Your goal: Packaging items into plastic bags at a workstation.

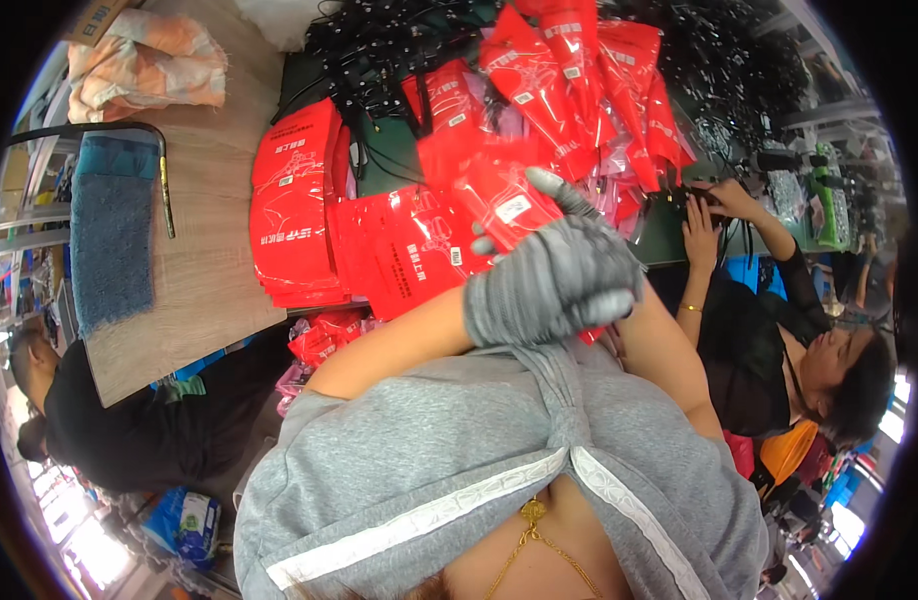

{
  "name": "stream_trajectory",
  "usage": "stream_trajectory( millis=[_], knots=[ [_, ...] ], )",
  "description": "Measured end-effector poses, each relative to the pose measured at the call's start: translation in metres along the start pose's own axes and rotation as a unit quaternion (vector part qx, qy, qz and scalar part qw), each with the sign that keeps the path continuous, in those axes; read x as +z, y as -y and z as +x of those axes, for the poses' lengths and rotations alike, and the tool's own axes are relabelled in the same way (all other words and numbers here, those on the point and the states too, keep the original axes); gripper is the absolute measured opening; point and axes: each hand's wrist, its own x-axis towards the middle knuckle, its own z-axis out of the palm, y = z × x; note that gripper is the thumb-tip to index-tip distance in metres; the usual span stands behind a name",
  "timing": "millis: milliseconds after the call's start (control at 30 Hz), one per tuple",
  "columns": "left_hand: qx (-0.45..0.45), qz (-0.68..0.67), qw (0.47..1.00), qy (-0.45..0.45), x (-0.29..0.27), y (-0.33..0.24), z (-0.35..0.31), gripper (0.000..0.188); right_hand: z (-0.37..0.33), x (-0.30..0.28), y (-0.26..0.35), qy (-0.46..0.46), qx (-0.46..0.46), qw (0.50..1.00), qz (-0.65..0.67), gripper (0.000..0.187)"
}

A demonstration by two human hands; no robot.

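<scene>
Two grey-gloved hands (554,275) clasp one glossy red packet (504,205) bearing a white label.

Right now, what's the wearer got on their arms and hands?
One hand shows clearly, in a grey knit glove with a ribbed look that covers the fingers and ends at the wrist. The forearm behind it is bare, with no sleeve below the elbow. The short-sleeved top is grey with white trim. The other hand is mostly hidden behind it.

A blue fuzzy towel (111,240) lies on the pale wooden surface (204,270) beside a crumpled orange-and-white cloth (144,65). Tangled black cables (379,45) heap beyond. A co-worker in black (769,340) sits alongside.
</scene>
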Motion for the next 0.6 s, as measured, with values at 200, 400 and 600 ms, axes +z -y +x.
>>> stream_trajectory(
  millis=[200, 400, 600],
  knots=[
    [-0.015, -0.097, 0.995, -0.024, -0.065, 0.009, 0.02, 0.018, 0.025, 0.063, 0.094, -0.095, -0.262, 0.84, -0.465, 0.057],
    [-0.34, -0.015, 0.818, -0.464, -0.152, 0.154, -0.016, 0.021, 0.097, 0.036, 0.205, -0.449, -0.153, 0.284, -0.833, 0.099],
    [-0.55, 0.287, 0.683, -0.384, -0.227, 0.289, -0.048, 0.052, 0.119, -0.021, 0.206, -0.427, -0.225, 0.232, -0.844, 0.099]
  ],
)
